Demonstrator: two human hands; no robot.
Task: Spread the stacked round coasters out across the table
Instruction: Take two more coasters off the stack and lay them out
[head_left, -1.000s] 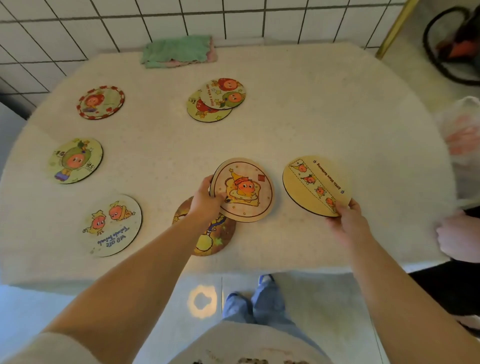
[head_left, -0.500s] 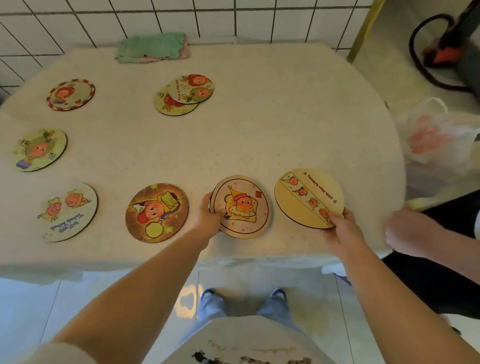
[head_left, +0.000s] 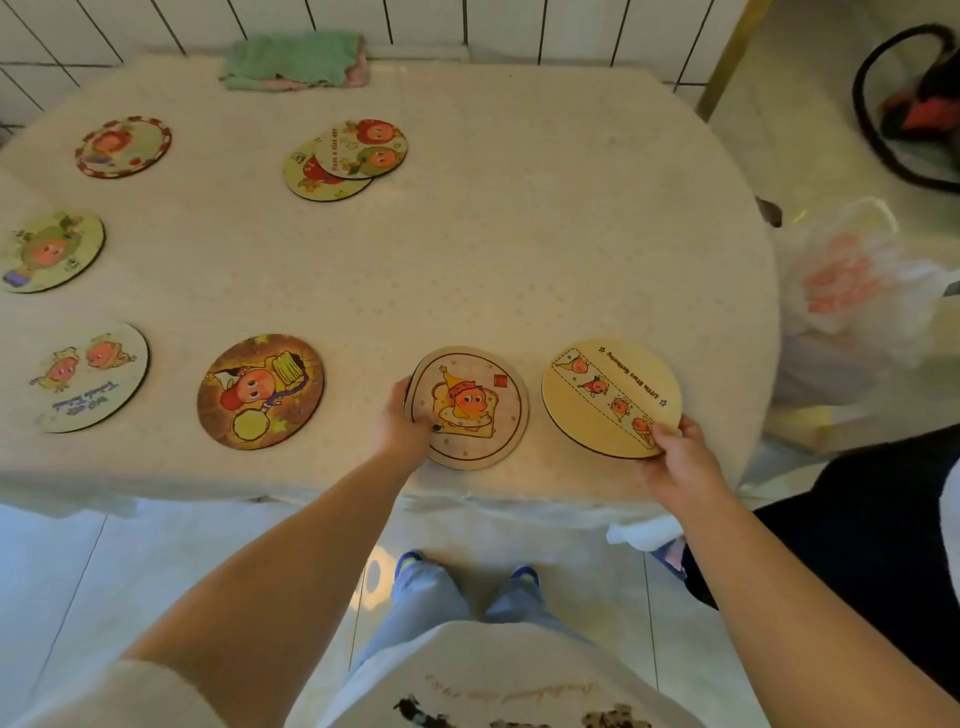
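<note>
Coasters: L hand (head_left: 402, 428) fingers pinch toast coaster (head_left: 467, 408) | R hand (head_left: 675, 452) fingers grip strip coaster (head_left: 610, 397)

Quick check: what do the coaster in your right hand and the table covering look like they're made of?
Coaster in the right hand: probably thin wood or cork board, matte printed face, dark edge, stays flat when held by the rim. Table covering: likely soft cloth or vinyl, pale, speckled, draping over the edge.

Left hand (head_left: 402, 423) and right hand (head_left: 675, 457) reach forward (fingers (head_left: 667, 434) pinched).
</note>
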